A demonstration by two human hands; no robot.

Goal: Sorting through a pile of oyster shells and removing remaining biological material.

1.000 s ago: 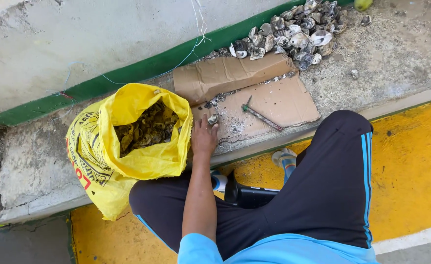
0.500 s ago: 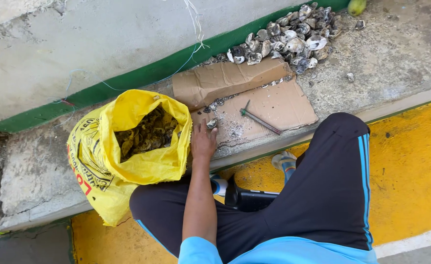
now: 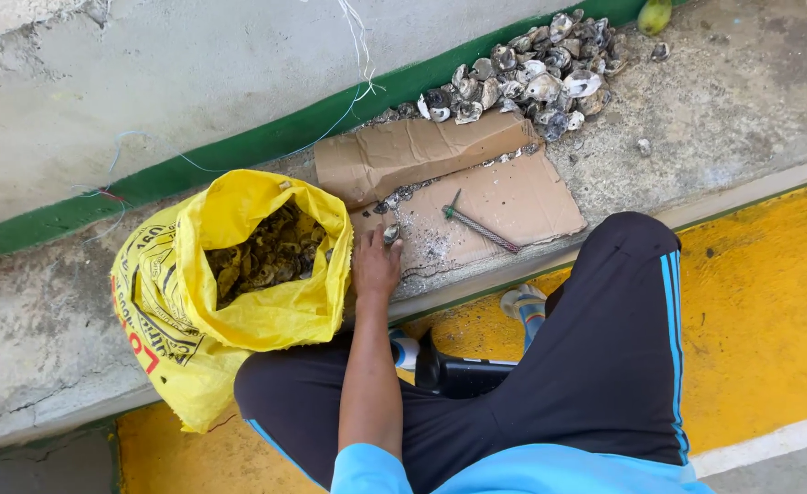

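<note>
Concrete fills most of my view: a pale wall with a green band (image 3: 239, 151) along its foot, and a rough ledge (image 3: 37, 338) below it, edged by yellow-painted ground (image 3: 769, 302). On the ledge I see a yellow woven sack (image 3: 193, 320), its mouth folded open on a heap of dark shells (image 3: 266, 256). Just right of the sack lies a flattened sheet of brown cardboard (image 3: 522, 197), littered with shell grit. Beyond its far edge sits a pile of emptied grey shells (image 3: 531, 78). A small metal hammer (image 3: 478, 225) lies on the cardboard, untouched. My left hand (image 3: 376, 265) rests at the cardboard's near left corner, beside the sack, fingers pinched on a small shell (image 3: 390, 234) pressed against the board. My right hand is out of sight.
</note>
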